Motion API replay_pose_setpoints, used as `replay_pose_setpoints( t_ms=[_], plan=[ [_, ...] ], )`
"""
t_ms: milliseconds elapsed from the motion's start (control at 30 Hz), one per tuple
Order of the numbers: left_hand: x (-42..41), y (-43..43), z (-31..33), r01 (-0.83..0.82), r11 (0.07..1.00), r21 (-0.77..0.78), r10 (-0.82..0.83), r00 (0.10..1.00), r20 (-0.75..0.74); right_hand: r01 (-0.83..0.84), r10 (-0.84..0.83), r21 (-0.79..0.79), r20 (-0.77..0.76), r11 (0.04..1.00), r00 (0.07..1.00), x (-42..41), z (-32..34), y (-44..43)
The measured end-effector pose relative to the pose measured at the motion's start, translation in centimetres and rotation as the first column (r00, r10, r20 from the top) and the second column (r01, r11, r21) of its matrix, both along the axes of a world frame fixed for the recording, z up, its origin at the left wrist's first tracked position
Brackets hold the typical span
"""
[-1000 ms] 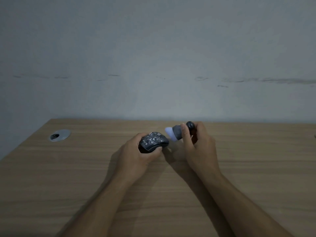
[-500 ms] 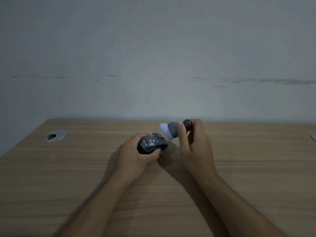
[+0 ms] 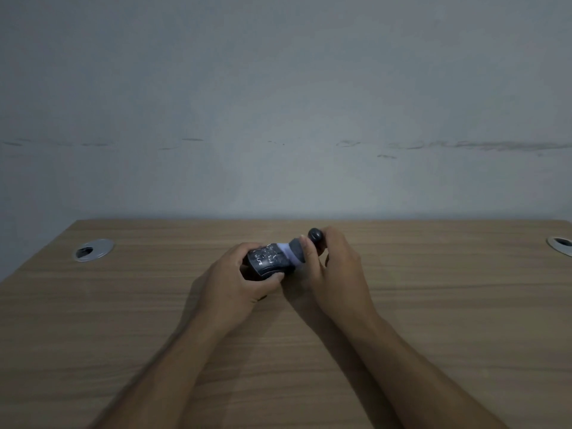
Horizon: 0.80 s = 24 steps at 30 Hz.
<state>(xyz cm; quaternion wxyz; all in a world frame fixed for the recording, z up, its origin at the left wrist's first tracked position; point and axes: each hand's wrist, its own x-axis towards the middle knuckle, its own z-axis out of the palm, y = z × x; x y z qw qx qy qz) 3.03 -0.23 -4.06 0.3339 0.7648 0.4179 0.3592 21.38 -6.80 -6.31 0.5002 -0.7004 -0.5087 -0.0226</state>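
- Nearest the camera, two bare forearms come up from the bottom edge across the wooden worktop [image 3: 93,320]: the left forearm [image 3: 161,366] from the lower left and the right forearm [image 3: 418,360] from the lower right. They draw together toward the middle of the board.
- The left hand [image 3: 238,280] is clenched around a dark casing [image 3: 267,263]. Its thumb lies along the near lower edge and its fingers wrap over the far side. The casing lies roughly on its side, and its upper face is black with worn white lettering and scuffs.
- The casing is just above the middle of the worktop, between the two hands. Whether its underside touches the board cannot be told, as the hand hides it.
- Right beside it, the right hand [image 3: 337,270] grasps a grey piece [image 3: 297,250]. The thumb presses on its near side and the fingers curl behind it.
- The whitish end [image 3: 285,248] of the grey piece meets the open end of the casing, so the two parts touch. How far one sits inside the other is not clear.
- A rounded black knob [image 3: 315,235] sticks out above the right thumb, at the far end of the grey piece.
- Farther back, a silver left cable grommet [image 3: 93,249] is set into the board, well apart from the hands.
- A right cable grommet [image 3: 560,244] is at the right edge, partly cut off.
- Behind the back edge of the worktop stands a pale grey wall [image 3: 278,88] with a faint band of dark scuff marks across it.
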Motion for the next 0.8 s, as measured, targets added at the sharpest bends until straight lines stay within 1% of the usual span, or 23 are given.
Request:
replay_pose_setpoints(
  t_ms=[67,133,200,267,333,367,467,567,633,667,733,800],
  plan=[
    [0.1,-0.1,0.0,-0.004,1.0,-0.008,0.005,1.0,0.01,0.05,-0.049,0.021,-0.02,0.999,0.999,0.5,0.1,-0.1],
    [0.3,-0.2,0.0,-0.007,1.0,-0.022,0.007,1.0,0.018,0.069,-0.065,0.087,-0.05,0.994,0.997,0.6,0.8,-0.5],
    [0.3,-0.1,0.0,-0.019,0.999,-0.035,0.02,1.0,0.023,0.039,-0.034,0.159,-0.036,0.986,0.999,0.1,1.4,-1.0],
    [0.2,-0.1,0.1,-0.03,0.998,-0.048,0.03,0.999,0.014,-0.024,0.018,0.189,0.031,0.982,0.999,-0.7,1.6,-1.3],
    [0.1,0.1,0.0,-0.027,0.998,-0.064,0.027,1.0,0.011,-0.063,0.051,0.159,0.079,0.985,0.996,-1.1,1.2,-1.0],
    [0.0,0.1,0.0,-0.029,0.997,-0.067,0.03,0.999,0.015,-0.057,0.047,0.137,0.074,0.989,0.996,-1.0,0.9,-0.8],
    [0.1,0.1,-0.1,-0.05,0.996,-0.069,0.053,0.997,0.048,0.015,-0.019,0.104,0.037,0.994,0.999,-0.4,0.4,-0.5],
    [0.3,0.0,0.0,-0.064,0.996,-0.066,0.067,0.997,0.039,0.057,-0.055,0.143,-0.014,0.988,0.998,-0.1,1.0,-0.9],
    [0.3,0.1,0.0,-0.072,0.995,-0.066,0.074,0.997,0.024,-0.001,0.005,0.186,-0.023,0.982,1.0,-0.5,1.7,-1.3],
    [0.2,0.2,-0.1,-0.074,0.995,-0.067,0.076,0.997,0.026,-0.048,0.047,0.188,0.008,0.981,0.999,-0.8,1.9,-1.5],
    [0.1,0.3,-0.2,-0.068,0.994,-0.083,0.07,0.997,0.023,-0.13,0.117,0.154,0.095,0.979,0.989,-1.2,1.6,-1.5],
    [0.0,0.3,-0.2,-0.072,0.993,-0.091,0.074,0.997,0.028,-0.143,0.13,0.119,0.109,0.983,0.985,-1.1,1.1,-1.1]
  ],
)
